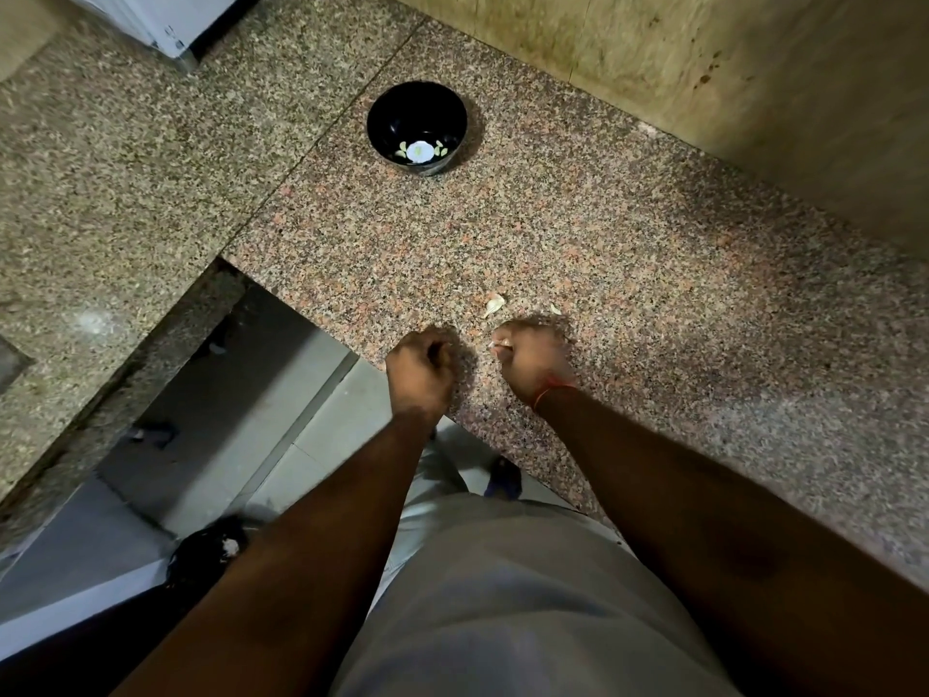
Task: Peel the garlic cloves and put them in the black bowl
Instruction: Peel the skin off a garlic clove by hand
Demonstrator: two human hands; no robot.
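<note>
A black bowl (417, 127) with a white flower print inside stands far back on the speckled granite counter (628, 274); a pale piece lies by the flower. My right hand (533, 357) has its fingers curled and pinches a pale garlic clove (500, 347) at its fingertips. My left hand (422, 367) is curled in a fist just left of it; whether it holds anything is hidden. Just beyond the hands an unpeeled garlic clove (494, 305) lies on the counter, with a small pale scrap (554, 309) to its right.
The counter's front edge runs diagonally beneath my forearms, with a cut-out corner at the left over the tiled floor (281, 394). A stained wall (729, 67) bounds the counter on the right. A white appliance (166, 22) stands at the top left.
</note>
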